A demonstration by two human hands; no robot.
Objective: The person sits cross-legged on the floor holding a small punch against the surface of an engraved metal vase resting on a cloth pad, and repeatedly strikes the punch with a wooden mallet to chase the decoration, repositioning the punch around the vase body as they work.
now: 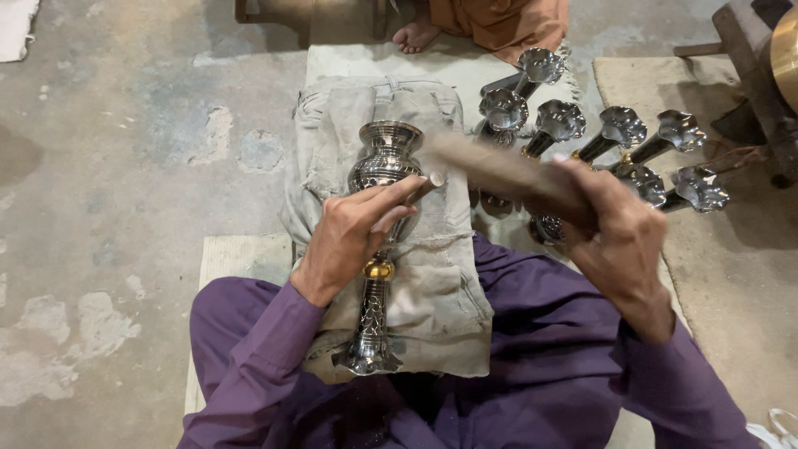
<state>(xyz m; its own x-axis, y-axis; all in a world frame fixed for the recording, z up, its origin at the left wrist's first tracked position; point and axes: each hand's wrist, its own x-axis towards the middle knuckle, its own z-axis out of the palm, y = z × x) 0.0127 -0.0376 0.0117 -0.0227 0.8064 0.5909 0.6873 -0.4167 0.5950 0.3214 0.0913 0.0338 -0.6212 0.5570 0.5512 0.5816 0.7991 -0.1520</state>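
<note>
While we scan from the left, our left hand (pixel 353 237) pinches a small chisel (pixel 426 185) against the metal vase (pixel 378 241) lying on a folded cloth (pixel 440 283) over our lap. It looks hard, heavy and slippery; the narrow neck seems the best grip. Our right hand (pixel 615 237) is closed around a blurred wooden mallet (pixel 499 170). More vases (pixel 619 137) lie beyond.

Light is soft, fairly dim & even, w/ no hard shadows on the concrete floor (pixel 125 166); bright glare spots on the metal vase (pixel 384 162) & the row of shiny stems (pixel 619 137); the stick (pixel 499 170) in the right hand (pixel 619 241) is motion-blurred; corners bend slightly.
</note>
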